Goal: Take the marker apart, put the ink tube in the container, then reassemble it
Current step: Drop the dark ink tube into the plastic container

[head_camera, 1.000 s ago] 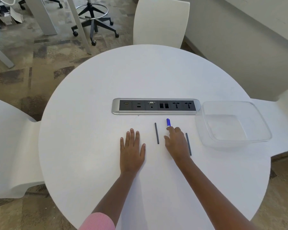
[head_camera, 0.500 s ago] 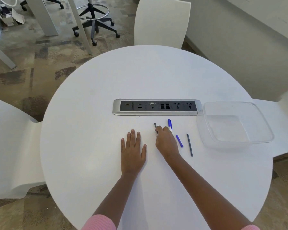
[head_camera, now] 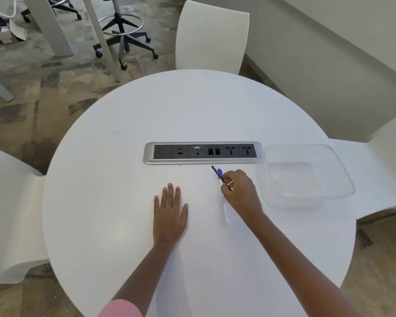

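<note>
R hand (head_camera: 240, 191) is raised a little off the bench (head_camera: 124, 133), fingers (head_camera: 226, 182) pinched on a thin dark ink tube (head_camera: 216, 171); the tube slants up and to the far left out of the grip, its free end near the socket strip (head_camera: 202, 153); 0.5 s ago that hand lay low over the same tube on the bench, so the tube has come up since. Just behind the tube a blue marker piece (head_camera: 220, 173) shows, partly hidden by it; can't tell if it touches the hand. A white marker body (head_camera: 224, 205) lies on the bench on the near-left side of the R hand, long axis running near to far, far end hidden under the fingers; it wasn't visible in the earlier frames. The second dark tube and the small blue piece seen 0.5 s ago right of the hand don't show now; poss. covered by the hand, can't tell. L hand (head_camera: 169, 213) is flat on the bench, palm down, fingers pressed together w/ thumb out a bit; same spot as before. Clear container (head_camera: 306, 197) sits at the right edge of the bench, just right of the socket strip, well apart from the tube; nothing seen inside; unmoved. Pink sleeve (head_camera: 120, 308) at the near edge.
</note>
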